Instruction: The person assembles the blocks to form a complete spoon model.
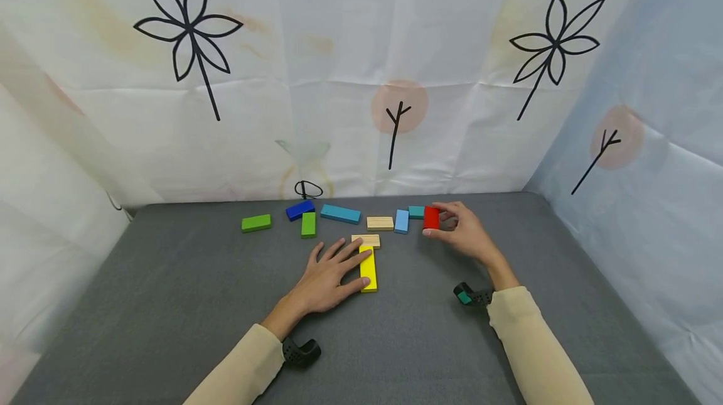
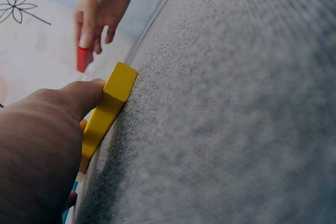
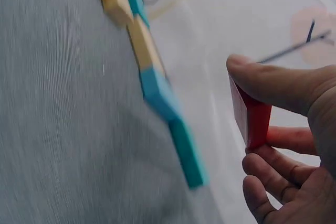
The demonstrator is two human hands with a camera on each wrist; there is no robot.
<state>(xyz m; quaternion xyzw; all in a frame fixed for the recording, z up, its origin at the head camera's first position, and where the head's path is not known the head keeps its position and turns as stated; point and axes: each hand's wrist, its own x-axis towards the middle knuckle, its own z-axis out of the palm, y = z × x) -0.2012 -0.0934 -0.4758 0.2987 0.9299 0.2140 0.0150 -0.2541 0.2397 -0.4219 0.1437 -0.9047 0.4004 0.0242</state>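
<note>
My right hand (image 1: 464,233) pinches a red block (image 1: 431,218) between thumb and fingers. In the right wrist view the red block (image 3: 253,114) is held off the cloth. Spread out flat, my left hand (image 1: 330,278) has its thumb and a finger on a yellow block (image 1: 369,270); the thumb touches the yellow block (image 2: 113,95) in the left wrist view too. A wooden block (image 1: 369,241) lies across the yellow one's far end, at another fingertip. Just left of the red block are a teal block (image 1: 416,212) and a light blue block (image 1: 401,221).
Farther left lie a second wooden block (image 1: 380,223), a long blue block (image 1: 341,214), a dark blue block (image 1: 300,210) and two green blocks, one upright-facing (image 1: 308,225) and one sideways (image 1: 257,223). Behind the grey table (image 1: 186,304) hangs a printed white cloth (image 1: 333,47).
</note>
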